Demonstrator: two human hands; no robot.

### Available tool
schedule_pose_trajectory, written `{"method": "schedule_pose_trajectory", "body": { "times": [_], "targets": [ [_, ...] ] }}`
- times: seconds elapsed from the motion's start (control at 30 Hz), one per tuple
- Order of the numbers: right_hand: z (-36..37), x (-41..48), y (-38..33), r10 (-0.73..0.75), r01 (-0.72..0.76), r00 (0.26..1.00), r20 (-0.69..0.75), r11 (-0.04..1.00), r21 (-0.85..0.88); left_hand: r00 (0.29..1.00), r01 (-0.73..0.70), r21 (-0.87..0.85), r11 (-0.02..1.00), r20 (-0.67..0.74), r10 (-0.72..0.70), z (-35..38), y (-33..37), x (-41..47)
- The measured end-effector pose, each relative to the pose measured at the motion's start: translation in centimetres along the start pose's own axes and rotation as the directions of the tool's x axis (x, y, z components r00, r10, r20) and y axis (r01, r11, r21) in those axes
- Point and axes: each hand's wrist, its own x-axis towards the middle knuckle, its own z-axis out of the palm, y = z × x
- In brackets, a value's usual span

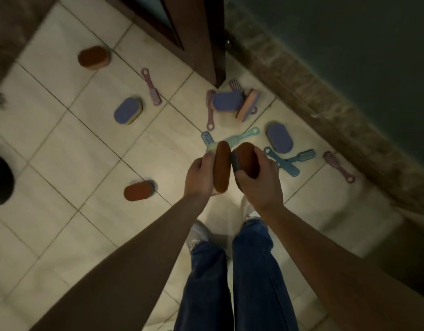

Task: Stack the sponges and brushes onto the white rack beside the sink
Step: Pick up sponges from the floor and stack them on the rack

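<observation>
Nearest the camera, two bare forearms are stretched forward above legs in blue jeans. At their ends, in the middle of the frame, the left grip is closed round a brown oval sponge with a pale yellow backing. The right grip is closed round a brown oval sponge with a grey backing. Both sponges are held on edge, side by side, with their long axes running up the frame and roughly parallel. Whether they touch cannot be told through the blur. The coming move is judged to turn on that closeness: the two could be pressed flat together into one grip, freeing the other.

Outward, on the pale tiled floor, teal plastic brushes lie just right of the right grip, so that grip is the nearer one. A third brown oval sponge lies to the lower left of the left grip. A purple-blue oval sponge and a purple plastic brush lie farther off at upper centre, near a dark wooden door. The white rack and the sink are not in view, so which way they lie cannot be told.
</observation>
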Motion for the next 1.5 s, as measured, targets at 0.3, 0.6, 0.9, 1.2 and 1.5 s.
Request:
{"method": "schedule_pose_trajectory", "body": {
  "times": [0.3,0.6,0.9,1.2,1.5],
  "targets": [
    [-13.8,-9.2,-11.3,0.014,-0.017,0.999,-0.047,0.998,-0.057,0.984,-0.049,0.015,0.999,0.169,0.046,-2.1,12.5,-15.4],
    [-24.0,-17.8,-20.8,-0.039,0.028,0.993,-0.114,0.995,-0.099,0.989,-0.090,0.032,0.995,0.123,0.085,-3.6,21.9,-28.5],
    [-31.0,-22.8,-24.8,-0.046,0.065,0.965,-0.259,0.996,0.064,0.942,-0.332,0.130,0.934,0.102,0.321,-3.3,27.8,-36.1],
    [-37.0,-27.0,-26.6,0.037,0.091,0.816,-0.577,0.977,0.192,0.791,-0.584,0.085,0.807,0.282,0.543,-1.3,33.8,-40.5],
    [-39.7,-34.4,-27.7,0.160,0.095,0.548,-0.821,0.964,0.250,0.552,-0.750,0.002,0.662,0.554,0.624,0.6,35.9,-48.2]
  ]
}}
